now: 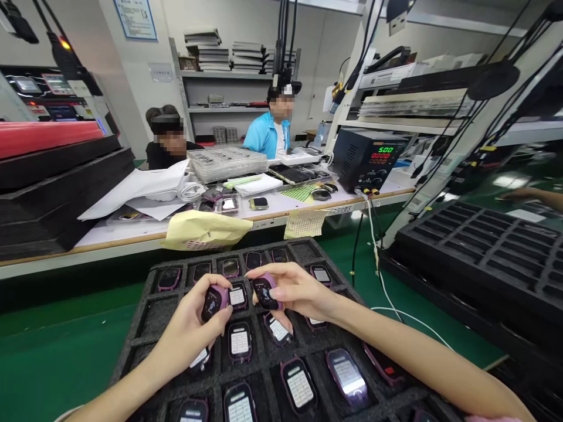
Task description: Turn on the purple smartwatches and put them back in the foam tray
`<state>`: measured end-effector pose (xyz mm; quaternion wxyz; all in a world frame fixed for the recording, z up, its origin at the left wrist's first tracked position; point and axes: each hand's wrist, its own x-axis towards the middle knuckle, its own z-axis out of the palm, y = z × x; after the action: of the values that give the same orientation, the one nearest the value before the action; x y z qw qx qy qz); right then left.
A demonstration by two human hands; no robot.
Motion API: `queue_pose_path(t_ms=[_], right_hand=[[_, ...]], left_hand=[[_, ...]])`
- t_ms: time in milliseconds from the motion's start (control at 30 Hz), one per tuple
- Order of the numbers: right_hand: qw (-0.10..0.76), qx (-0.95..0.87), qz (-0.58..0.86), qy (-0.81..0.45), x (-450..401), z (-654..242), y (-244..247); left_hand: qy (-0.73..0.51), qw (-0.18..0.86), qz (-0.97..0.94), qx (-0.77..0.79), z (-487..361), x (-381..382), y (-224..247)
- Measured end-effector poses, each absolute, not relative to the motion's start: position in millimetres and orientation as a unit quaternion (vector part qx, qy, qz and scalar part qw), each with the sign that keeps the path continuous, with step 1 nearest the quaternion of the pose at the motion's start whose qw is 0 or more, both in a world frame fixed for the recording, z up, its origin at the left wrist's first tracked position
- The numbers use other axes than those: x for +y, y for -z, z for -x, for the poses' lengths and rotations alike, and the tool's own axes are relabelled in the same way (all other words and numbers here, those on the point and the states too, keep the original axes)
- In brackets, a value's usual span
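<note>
While both hands are above a black foam tray (pixel 316 258), each of them holds one small pink watch. The left hand (pixel 187 331) is closed around its watch (pixel 214 303), and the right hand (pixel 299 291) pinches the other watch (pixel 265 292) from above. These two watches are near each other but do not touch. Fingers partly cover their dark screens, so I cannot read them. More watches (pixel 240 343) sit in the tray compartments, many with a bright screen like a keypad, and the hands hide some of them. The nearest row is cut off by the bottom edge of the view. Beyond the tray is a long workbench (pixel 118 241), with a yellow bag (pixel 204 230) lying over its front edge and a power supply (pixel 367 158) near its right end. Behind it sit two co-workers (pixel 266 135). A second foam tray (pixel 479 252) lies to the right, and past it a blurred arm (pixel 523 193) is hard to make out.
</note>
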<state>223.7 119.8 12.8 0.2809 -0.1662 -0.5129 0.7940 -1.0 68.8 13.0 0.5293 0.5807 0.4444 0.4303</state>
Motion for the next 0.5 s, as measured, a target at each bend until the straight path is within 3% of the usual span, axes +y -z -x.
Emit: queue_pose_path(t_ms=[200,500], right_hand=[[0.277,-0.519,0.175,-0.789,117,-219,-15],[0.278,-0.523,0.220,-0.775,115,-213,-13]], left_hand=[[-0.402,0.534,-0.607,0.431,5,72,-11],[-0.417,0.632,-0.540,0.367,10,80,-12]])
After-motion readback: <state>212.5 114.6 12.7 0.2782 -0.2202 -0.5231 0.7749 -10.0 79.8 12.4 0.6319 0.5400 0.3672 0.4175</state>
